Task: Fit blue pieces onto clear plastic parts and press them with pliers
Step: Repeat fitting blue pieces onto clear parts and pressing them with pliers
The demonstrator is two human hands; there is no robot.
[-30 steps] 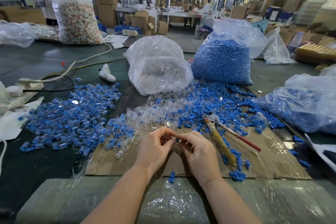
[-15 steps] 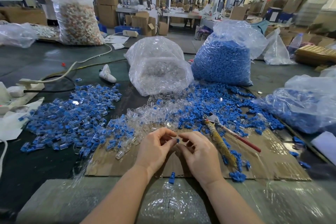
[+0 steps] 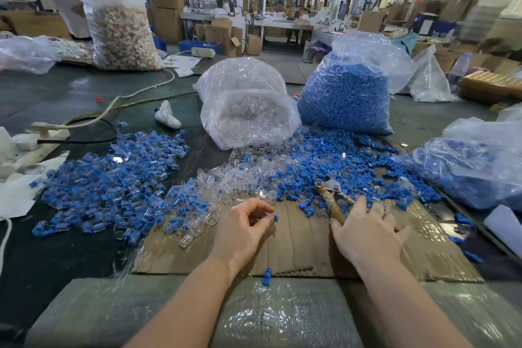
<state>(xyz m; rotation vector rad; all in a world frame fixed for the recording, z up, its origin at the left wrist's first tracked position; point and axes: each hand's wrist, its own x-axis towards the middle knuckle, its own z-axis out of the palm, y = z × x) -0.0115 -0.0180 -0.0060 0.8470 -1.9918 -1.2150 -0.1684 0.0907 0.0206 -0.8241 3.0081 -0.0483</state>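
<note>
Left hand pinching one assembled piece, right hand spread over the pliers.

From my feed, the left hand (image 3: 243, 227) pinches a small blue piece (image 3: 276, 218) at its fingertips above the cardboard sheet (image 3: 299, 243) on the worktop (image 3: 50, 257). The right hand (image 3: 367, 232) lies with fingers spread, resting on the pliers (image 3: 329, 192) handles (grip itself I cannot tell). Loose clear plastic parts (image 3: 240, 178) lie just beyond, with blue pieces (image 3: 333, 167) to their right and fitted ones (image 3: 113, 183) far left.
</note>
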